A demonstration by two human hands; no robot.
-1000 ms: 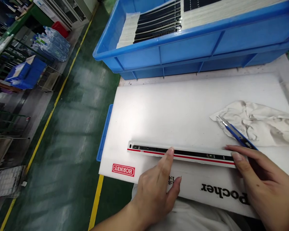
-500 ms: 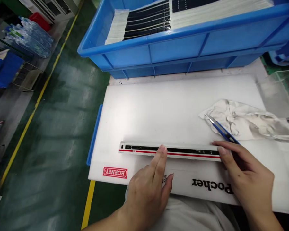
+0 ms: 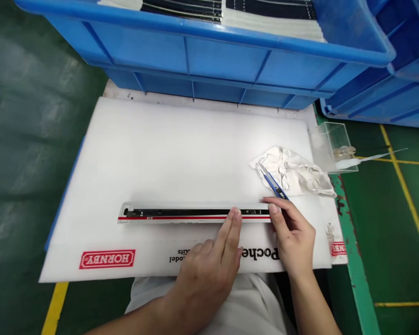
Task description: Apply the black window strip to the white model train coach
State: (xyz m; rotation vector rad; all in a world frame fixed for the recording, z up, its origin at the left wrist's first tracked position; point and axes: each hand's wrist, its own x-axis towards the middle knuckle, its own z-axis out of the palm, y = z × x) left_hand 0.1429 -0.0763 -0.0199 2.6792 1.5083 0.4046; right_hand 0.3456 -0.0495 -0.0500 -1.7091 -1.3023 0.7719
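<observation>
A long white model train coach body (image 3: 195,219), with a black window band and a thin red stripe, lies across the white foam sheet (image 3: 181,144). My right hand (image 3: 295,235) grips its right end between thumb and fingers. Two outstretched fingertips of my left hand (image 3: 209,267) rest on the black band, right of its middle; the other fingers are partly bent and hold nothing. Just beyond my right hand, a blue craft knife (image 3: 274,184) with its blade out leans on a crumpled white cloth (image 3: 296,172).
A large blue crate (image 3: 223,56) holding rows of dark and white pieces stands along the far side. More blue crates (image 3: 398,88) are at the right. A clear plastic box (image 3: 335,146) with small items sits at the sheet's right edge. Green floor (image 3: 21,139) surrounds the bench.
My left fingertips have slid along the coach body toward its right end, nearer my right hand. My right hand keeps its grip. The view has swung to the right.
</observation>
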